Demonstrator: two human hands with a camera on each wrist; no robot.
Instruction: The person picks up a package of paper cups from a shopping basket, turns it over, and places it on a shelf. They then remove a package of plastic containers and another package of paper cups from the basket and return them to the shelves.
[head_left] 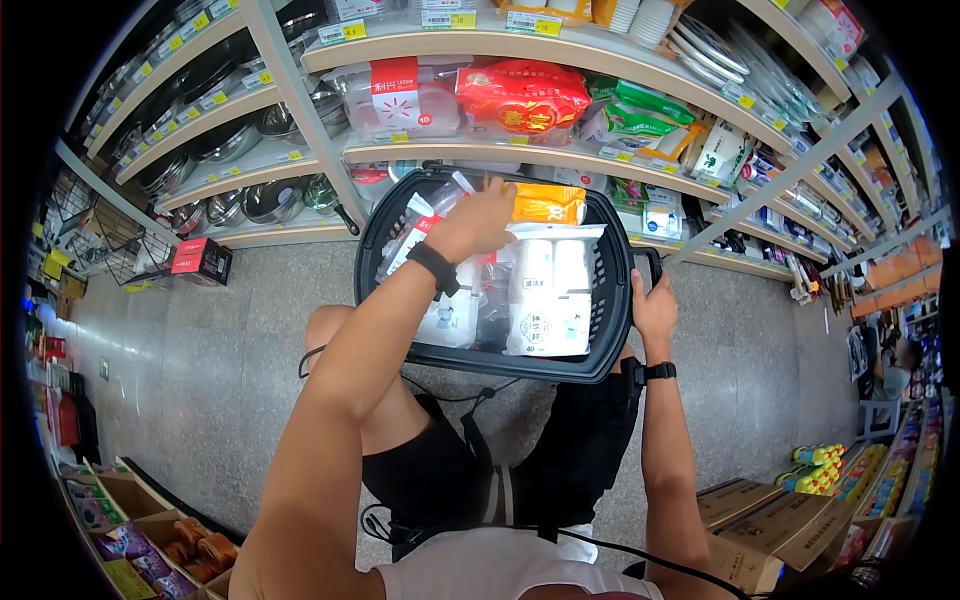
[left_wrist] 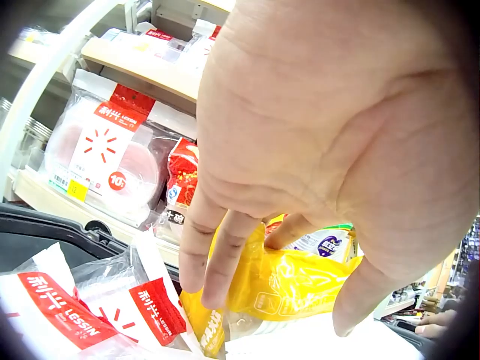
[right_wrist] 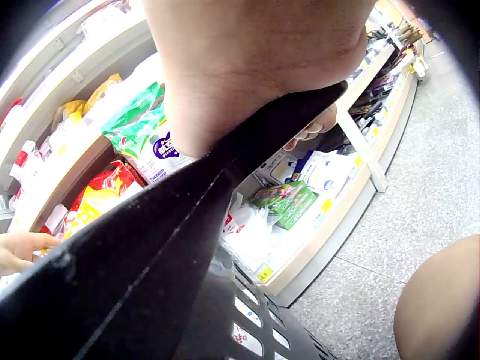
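Observation:
A dark shopping basket [head_left: 490, 364] sits across the person's knees, filled with packaged goods. The left hand [head_left: 475, 222] reaches into it; in the left wrist view its fingers and thumb straddle one end of a yellow packet [left_wrist: 289, 281] and grip it. In the head view this packet [head_left: 560, 205] lies along the basket's far side. Clear packs with red labels [left_wrist: 154, 311] lie left of that hand. White wrapped rolls [head_left: 550, 295] fill the right part of the basket. At the basket's right end, the right hand [head_left: 655, 303] holds the black handle [right_wrist: 277, 120], its fingertips showing beyond it.
Store shelves [head_left: 560, 150] with bagged goods stand just beyond the basket. Metal bowls [head_left: 270, 200] line the left shelves. A red and black box [head_left: 200, 262] stands on the grey floor [head_left: 220, 350]. Cardboard boxes [head_left: 780, 530] are at the lower right.

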